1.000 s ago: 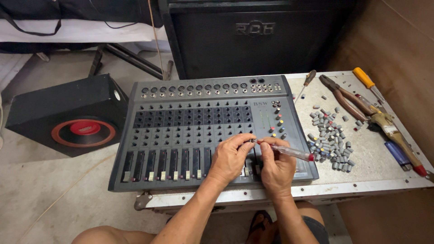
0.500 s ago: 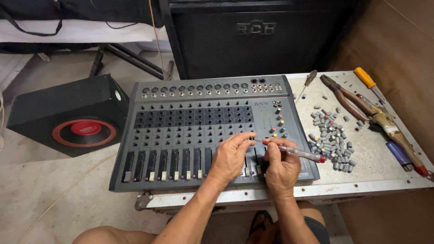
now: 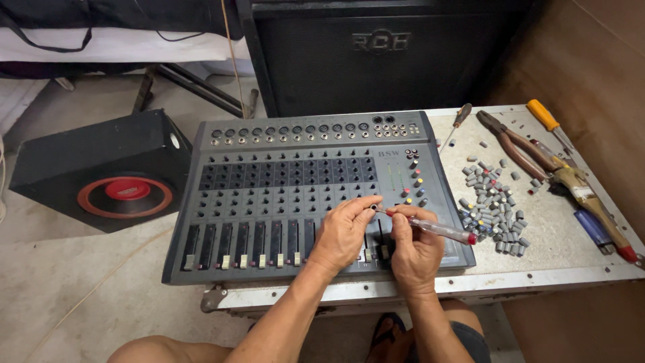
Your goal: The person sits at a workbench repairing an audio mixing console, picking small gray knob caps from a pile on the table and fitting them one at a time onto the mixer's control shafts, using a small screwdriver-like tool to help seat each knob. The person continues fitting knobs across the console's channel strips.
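A small clear screwdriver is held in the right hand, its tip at a knob post on the grey mixer near the table's front edge. The left hand is pinched around that post. Many knobs already lie loose by the right edge; sliders are left

Can't see the screwdriver tip, it's buried between the hands. Left hand and right hand cover the mixer's lower right faders. Knob pile is too small to tell the caps apart. Bench runs off the right edge.
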Demonstrator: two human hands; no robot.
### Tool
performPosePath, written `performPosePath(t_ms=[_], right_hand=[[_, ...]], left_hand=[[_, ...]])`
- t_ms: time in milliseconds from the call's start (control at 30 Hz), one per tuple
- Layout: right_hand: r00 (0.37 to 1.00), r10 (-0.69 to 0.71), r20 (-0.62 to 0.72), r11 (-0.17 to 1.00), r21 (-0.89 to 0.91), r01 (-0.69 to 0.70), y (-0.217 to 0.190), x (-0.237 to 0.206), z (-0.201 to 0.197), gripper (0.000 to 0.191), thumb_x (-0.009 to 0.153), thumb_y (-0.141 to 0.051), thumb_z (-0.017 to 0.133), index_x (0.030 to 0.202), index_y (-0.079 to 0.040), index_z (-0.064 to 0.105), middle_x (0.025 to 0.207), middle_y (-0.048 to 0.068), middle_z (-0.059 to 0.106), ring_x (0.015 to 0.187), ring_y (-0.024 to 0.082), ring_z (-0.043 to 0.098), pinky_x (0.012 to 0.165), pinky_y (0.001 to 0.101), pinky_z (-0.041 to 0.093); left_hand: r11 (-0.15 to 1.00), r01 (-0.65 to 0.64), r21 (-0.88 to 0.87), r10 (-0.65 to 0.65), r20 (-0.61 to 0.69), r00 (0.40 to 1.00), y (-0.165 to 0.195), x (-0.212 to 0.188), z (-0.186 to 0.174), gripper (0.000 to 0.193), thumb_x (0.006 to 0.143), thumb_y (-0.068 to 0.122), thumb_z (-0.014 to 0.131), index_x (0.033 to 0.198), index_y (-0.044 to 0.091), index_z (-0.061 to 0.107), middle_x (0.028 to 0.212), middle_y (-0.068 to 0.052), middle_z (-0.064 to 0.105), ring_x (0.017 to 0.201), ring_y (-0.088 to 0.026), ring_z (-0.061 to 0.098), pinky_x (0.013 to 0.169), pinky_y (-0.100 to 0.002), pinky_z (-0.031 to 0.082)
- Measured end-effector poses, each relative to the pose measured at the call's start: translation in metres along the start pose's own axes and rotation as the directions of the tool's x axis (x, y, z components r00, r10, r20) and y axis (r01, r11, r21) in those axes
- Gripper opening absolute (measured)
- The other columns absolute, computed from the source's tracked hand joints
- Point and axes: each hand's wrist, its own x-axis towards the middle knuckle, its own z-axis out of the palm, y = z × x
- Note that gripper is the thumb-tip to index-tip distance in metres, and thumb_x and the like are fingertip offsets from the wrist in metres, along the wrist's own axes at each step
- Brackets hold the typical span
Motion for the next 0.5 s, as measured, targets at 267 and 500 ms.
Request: performPosePath(t_ms=[267, 500], right_hand=[[0.986, -0.154, 0.062, 0.977, -0.137, 0.161, -0.005, 0.0, 0.004, 0.012, 0.101, 0.001, 0.063, 0.113, -0.001, 0.06, 0.11, 0.007, 0.067, 0.096, 0.011, 0.063, 0.083, 0.0234, 0.052], [0.978, -0.175, 0.109, 0.966, -0.171, 0.192, -0.017, 0.004, 0.01, 0.012, 0.098, 0.003, 0.066, 0.109, 0.0, 0.065, 0.109, 0.008, 0.067, 0.096, 0.012, 0.065, 0.082, 0.0245, 0.053]], left_hand=[[0.985, 0.127, -0.116, -0.126, 0.012, 0.992, -0.001, 0.0, 0.004, 0.023, 0.096, 0.016, 0.064, 0.117, 0.008, 0.069, 0.1, -0.011, 0.078, 0.09, -0.021, 0.076, 0.079, -0.033, 0.059], [0.999, 0.037, -0.013, -0.037, -0.034, 0.999, -0.001, -0.001, 0.002, 0.021, 0.096, 0.016, 0.066, 0.115, 0.01, 0.071, 0.099, -0.012, 0.076, 0.088, -0.025, 0.074, 0.077, -0.035, 0.057]])
